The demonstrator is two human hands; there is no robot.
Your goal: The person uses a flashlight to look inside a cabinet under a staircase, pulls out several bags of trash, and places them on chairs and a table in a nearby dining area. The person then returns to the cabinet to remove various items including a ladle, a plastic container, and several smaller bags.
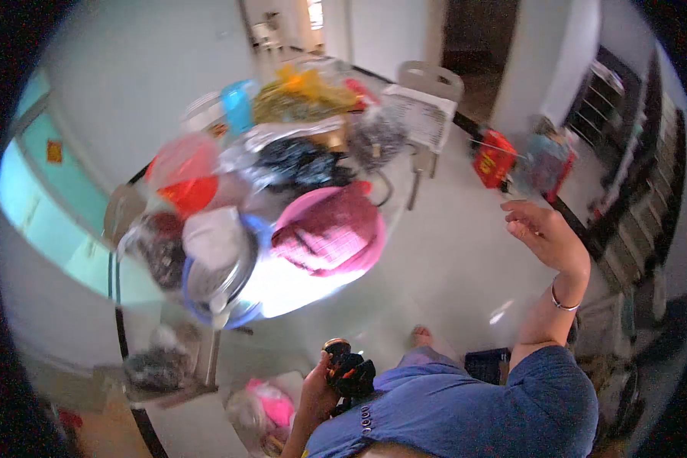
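Observation:
My left hand is low in front of my body, closed around a black device with a round copper-coloured rim. Blur hides what exactly the device is. Out to the right, my right hand is raised above the floor, its fingers loosely bent and apart, with nothing in it. A thin bracelet circles that wrist. Before me stands a crowded table, its near edge brightly lit. On it, a pink plastic basin holds a pink checked cloth.
Bags crowd the table, among them a black plastic bag and a yellow one. A blue-rimmed basin sits at its left. Behind it is a chair. Red bags stand on the floor at right, near a staircase.

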